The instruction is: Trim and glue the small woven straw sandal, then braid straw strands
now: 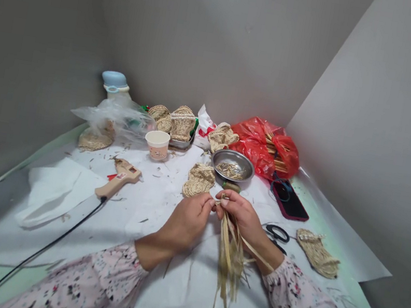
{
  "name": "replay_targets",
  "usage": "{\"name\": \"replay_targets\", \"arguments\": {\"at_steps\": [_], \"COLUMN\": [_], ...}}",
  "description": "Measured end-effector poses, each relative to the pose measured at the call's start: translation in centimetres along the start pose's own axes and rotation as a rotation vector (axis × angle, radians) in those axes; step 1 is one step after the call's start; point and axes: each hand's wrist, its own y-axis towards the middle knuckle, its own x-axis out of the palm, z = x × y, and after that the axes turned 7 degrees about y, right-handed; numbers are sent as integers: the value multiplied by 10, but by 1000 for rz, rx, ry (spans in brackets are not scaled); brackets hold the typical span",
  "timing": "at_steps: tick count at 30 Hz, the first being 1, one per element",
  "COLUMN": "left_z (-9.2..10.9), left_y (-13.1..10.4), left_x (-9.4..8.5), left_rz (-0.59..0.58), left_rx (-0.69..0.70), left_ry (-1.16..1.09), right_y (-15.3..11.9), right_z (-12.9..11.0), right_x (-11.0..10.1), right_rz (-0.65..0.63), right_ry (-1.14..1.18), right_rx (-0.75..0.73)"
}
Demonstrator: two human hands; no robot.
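Observation:
My left hand (191, 218) and my right hand (241, 216) meet at the middle of the table, both pinching the top end of a bundle of straw strands (230, 255). The long loose strands hang down below my right hand toward the front. Just beyond my left hand lies a woven straw piece (200, 178). A metal bowl (232, 166) with straw scraps in it stands behind my right hand. Black-handled scissors (278, 233) lie to the right of my right wrist, partly hidden by it.
A glue gun (119, 179) with a black cord lies left, near a paper cup (157, 145). A red bag (265, 145) of straw and a phone (291, 200) are at right. Another woven piece (317, 252) lies far right; a clear bag (117, 114) sits back left.

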Motion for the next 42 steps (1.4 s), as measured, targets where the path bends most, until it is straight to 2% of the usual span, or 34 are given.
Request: {"name": "replay_targets", "arguments": {"at_steps": [7, 14, 18, 21, 26, 29, 32, 38, 42], "left_z": [-10, -7, -11, -15, -15, -13, -13, -18, -19], "left_y": [3, 3, 5, 7, 7, 7, 7, 9, 9], "left_x": [3, 1, 2, 4, 5, 2, 0, 1, 0], "left_rz": [-30, 13, -11, -64, -209, -267, -304, -301, -316], "left_rx": [-69, -127, -100, -120, -278, -327, -324, -285, -285], "left_ry": [-87, -56, -95, -243, -675, -849, -903, -895, -923], "right_y": [3, 3, 4, 4, 2, 1, 2, 3, 2], "right_z": [0, 3, 4, 2, -3, -3, -1, -1, -2], "right_x": [3, -1, -5, -4, 0, -1, -4, -6, -3], "right_rz": [11, -16, -11, -11, -14, -47, -67, -90, -56], "right_ry": [-136, -197, -185, -147, -69, -7, -21, -79, -134], "right_rx": [30, 11, -4, 12, 39, 46, 30, 8, -18]}}
